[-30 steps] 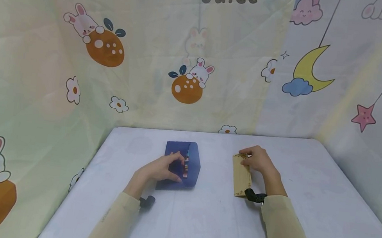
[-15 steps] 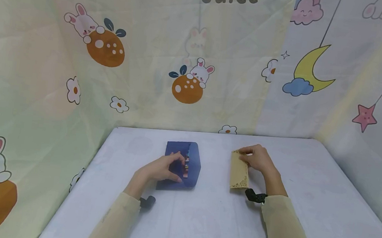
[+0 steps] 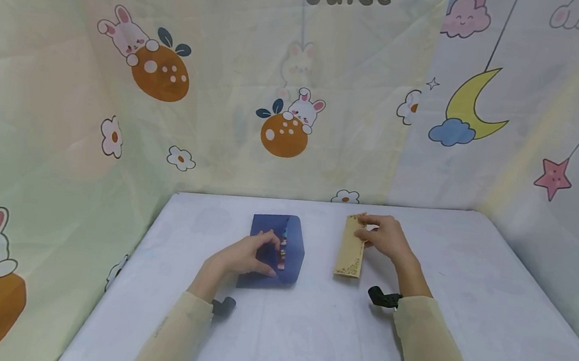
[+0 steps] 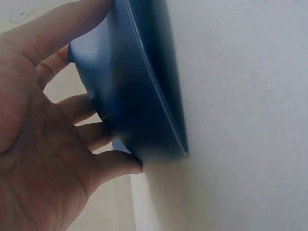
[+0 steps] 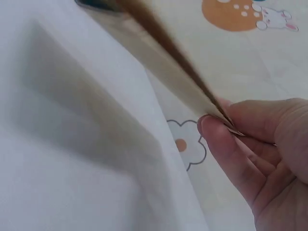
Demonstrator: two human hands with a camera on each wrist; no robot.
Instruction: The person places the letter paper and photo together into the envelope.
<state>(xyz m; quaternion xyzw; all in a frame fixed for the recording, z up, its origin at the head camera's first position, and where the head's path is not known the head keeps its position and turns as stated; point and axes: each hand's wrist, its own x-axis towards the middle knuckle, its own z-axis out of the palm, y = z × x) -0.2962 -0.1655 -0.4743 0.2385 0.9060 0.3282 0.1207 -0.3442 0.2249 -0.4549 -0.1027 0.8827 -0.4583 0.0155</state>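
My left hand [image 3: 238, 256] holds a blue envelope [image 3: 295, 238], its thumb and fingers spread along the envelope's body. The envelope's flap points right, and a strip of colourful print [image 3: 282, 254] shows at its mouth. In the left wrist view the blue paper [image 4: 120, 91] bows outward, with a gap along one edge. Off to the right, my right hand [image 3: 389, 238] pinches a folded tan card [image 3: 350, 248] by its far right edge. Brown floral print marks the card's ends. The right wrist view shows its layers slightly parted and the card raised above the table, casting a shadow.
A white-covered table [image 3: 303, 343] lies under both hands. Printed cloth walls [image 3: 223, 107] close in the back and both sides. Each wrist wears a small black camera, one at the left wrist [image 3: 224, 306] and one at the right [image 3: 383, 297].
My right hand has carried the tan card left and slightly away from me, toward the envelope; the card has turned a little on the way. My left hand and the blue envelope stay put.
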